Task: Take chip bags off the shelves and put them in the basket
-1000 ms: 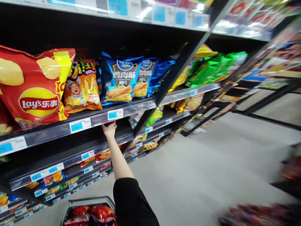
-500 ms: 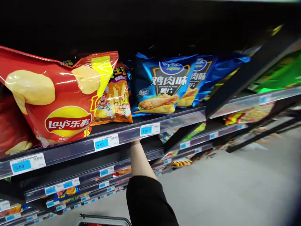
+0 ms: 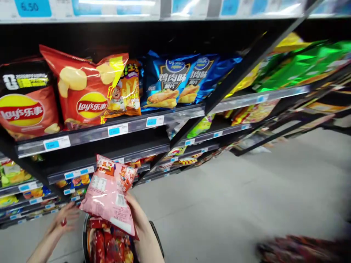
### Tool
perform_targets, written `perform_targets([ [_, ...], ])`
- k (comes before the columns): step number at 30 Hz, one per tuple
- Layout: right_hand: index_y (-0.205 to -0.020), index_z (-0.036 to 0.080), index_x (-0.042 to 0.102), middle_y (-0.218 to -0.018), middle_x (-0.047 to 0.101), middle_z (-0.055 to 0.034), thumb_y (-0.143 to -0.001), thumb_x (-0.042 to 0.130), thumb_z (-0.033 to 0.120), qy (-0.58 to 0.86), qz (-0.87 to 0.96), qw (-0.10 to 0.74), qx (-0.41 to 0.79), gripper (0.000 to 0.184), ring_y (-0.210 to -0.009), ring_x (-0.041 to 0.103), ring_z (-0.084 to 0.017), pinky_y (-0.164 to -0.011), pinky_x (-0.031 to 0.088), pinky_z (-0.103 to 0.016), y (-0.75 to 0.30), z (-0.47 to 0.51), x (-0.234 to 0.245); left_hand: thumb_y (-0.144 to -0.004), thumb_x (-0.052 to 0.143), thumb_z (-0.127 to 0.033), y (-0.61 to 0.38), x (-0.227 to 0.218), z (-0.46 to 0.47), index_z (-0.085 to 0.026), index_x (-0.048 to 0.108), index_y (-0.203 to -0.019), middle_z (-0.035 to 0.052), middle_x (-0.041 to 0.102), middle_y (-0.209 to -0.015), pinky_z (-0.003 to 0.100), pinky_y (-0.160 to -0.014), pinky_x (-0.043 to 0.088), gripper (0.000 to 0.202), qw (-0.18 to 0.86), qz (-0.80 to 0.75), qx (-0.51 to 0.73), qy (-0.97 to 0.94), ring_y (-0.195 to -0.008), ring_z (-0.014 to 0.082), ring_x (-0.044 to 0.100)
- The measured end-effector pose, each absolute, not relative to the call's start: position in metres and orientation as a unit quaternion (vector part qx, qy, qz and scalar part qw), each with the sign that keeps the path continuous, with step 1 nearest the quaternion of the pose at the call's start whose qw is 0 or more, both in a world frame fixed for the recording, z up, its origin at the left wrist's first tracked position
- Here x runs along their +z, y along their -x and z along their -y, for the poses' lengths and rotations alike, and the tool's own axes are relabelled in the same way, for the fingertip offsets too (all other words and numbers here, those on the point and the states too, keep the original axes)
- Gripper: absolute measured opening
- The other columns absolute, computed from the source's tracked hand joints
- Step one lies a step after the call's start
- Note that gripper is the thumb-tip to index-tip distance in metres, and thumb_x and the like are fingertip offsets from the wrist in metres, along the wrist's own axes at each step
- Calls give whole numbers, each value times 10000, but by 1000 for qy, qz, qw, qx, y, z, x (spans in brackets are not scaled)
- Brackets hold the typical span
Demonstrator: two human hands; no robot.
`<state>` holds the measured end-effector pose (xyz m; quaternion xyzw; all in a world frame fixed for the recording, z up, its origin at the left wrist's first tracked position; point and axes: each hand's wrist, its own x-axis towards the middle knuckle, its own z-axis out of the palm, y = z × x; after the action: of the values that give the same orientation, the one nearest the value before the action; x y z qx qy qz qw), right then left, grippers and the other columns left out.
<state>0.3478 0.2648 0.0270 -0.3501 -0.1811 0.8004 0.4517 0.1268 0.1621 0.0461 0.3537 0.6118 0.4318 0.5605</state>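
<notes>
Right hand (image 3: 132, 202) has the pink bag (image 3: 108, 199) clasped at its right edge; we see the wrist and part of the hand, but the fingers go behind the film, so we cannot tell how tightly they curl. Left hand (image 3: 61, 221) is spread, fingers apart and motion-blurred, holding nothing that we can see, just beside the bag's lower left corner.

The pink bag is a puffed pillow shape, glossy thin film with creases and white glare, tilted, back panel toward us: small print, a pale barcode patch, red-and-white graphics near the top. We place it in front of the lower shelves and above the basket (image 3: 84, 239), whose curved dark rim shows below. Inside the basket we note shiny, crinkled red packets (image 3: 111, 246), packed close.

On the black shelf (image 3: 153, 113), edged with a clear smooth plastic strip, we log plump bags in a row: a black-and-red Lay's bag (image 3: 26, 104), a red Lay's bag (image 3: 82, 87) with a crimped top seam, an orange bag (image 3: 131, 96) partly behind it, and metallic blue bags (image 3: 171, 86), stiff and wrinkled. Crumpled green foil bags (image 3: 298, 69) sit beyond the slanting black upright (image 3: 244, 69). Floor (image 3: 214, 197): matte grey, smooth.
</notes>
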Motion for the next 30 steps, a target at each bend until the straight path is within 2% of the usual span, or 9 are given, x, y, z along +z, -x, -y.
perform_targets([
  [1, -826, 199, 652, -888, 723, -42, -619, 699, 277, 337, 174, 426, 821, 226, -863, 652, -258, -821, 471, -387, -341, -248, 32, -660, 514, -692, -127, 49, -159, -263, 455, -1242, 96, 499, -1304, 431, -887, 453, 726, 580, -584, 449, -348, -1135, 299, 498],
  [2, -829, 195, 652, -896, 722, -43, -620, 706, 278, 329, 174, 406, 835, 231, -870, 651, -258, -831, 467, -384, -334, -234, 36, -561, 561, -735, -126, 52, -156, -265, 449, -1258, 90, 469, -1346, 423, -921, 432, 849, 606, -547, 466, -341, -1213, 331, 424],
  [4, -862, 193, 645, -922, 717, -45, -626, 715, 296, 326, 180, 375, 849, 267, -902, 643, -266, -843, 462, -393, -324, -211, 43, -493, 667, -671, -126, 60, -150, -244, 438, -1284, 70, 428, -1391, 379, -1013, 347, 928, 626, -525, 464, -342, -1305, 336, 291],
  [6, -945, 208, 627, -990, 700, -43, -653, 708, 341, 361, 213, 371, 829, 331, -989, 611, -266, -879, 445, -390, -318, -194, 48, -555, 719, -521, -124, 69, -142, -214, 393, -1323, 70, 421, -1398, 358, -1053, 287, 888, 623, -551, 435, -345, -1314, 316, 281],
  [8, -1056, 239, 583, -1097, 660, -35, -685, 686, 399, 408, 275, 390, 779, 417, -1093, 552, -252, -931, 414, -372, -317, -183, 51, -620, 698, -429, -123, 75, -133, -202, 343, -1351, 75, 443, -1382, 364, -1038, 313, 843, 617, -584, 410, -331, -1284, 308, 340],
  [10, -1160, 254, 517, -1204, 599, -34, -691, 683, 421, 417, 333, 397, 747, 525, -1165, 496, -237, -977, 380, -357, -319, -175, 53, -661, 658, -411, -122, 77, -124, -184, 342, -1351, 76, 459, -1370, 367, -1022, 340, 792, 611, -604, 401, -316, -1272, 308, 360],
  [14, -1257, 232, 421, -1290, 531, -55, -628, 750, 356, 373, 339, 358, 786, 721, -1199, 466, -243, -983, 386, -360, -320, -166, 59, -689, 627, -393, -121, 76, -114, -150, 415, -1303, 94, 505, -1329, 388, -1019, 345, 693, 601, -610, 393, -334, -1232, 308, 419],
  [21, -1200, 233, 478, -1200, 608, -38, -601, 751, 288, 391, 283, 333, 810, 661, -1082, 566, -245, -873, 471, -333, -316, -156, 63, -709, 613, -341, -120, 75, -110, -144, 493, -1238, 86, 583, -1246, 384, -963, 401, 578, 592, -603, 381, -375, -1144, 291, 513],
  [30, -1233, 232, 449, -1154, 637, -42, -582, 763, 289, 397, 273, 330, 812, 725, -1000, 610, -231, -811, 489, -311, -318, -149, 65, -701, 615, -390, -123, 80, -102, -122, 454, -1267, 100, 571, -1259, 368, -959, 407, 646, 578, -620, 369, -380, -1151, 293, 507],
])
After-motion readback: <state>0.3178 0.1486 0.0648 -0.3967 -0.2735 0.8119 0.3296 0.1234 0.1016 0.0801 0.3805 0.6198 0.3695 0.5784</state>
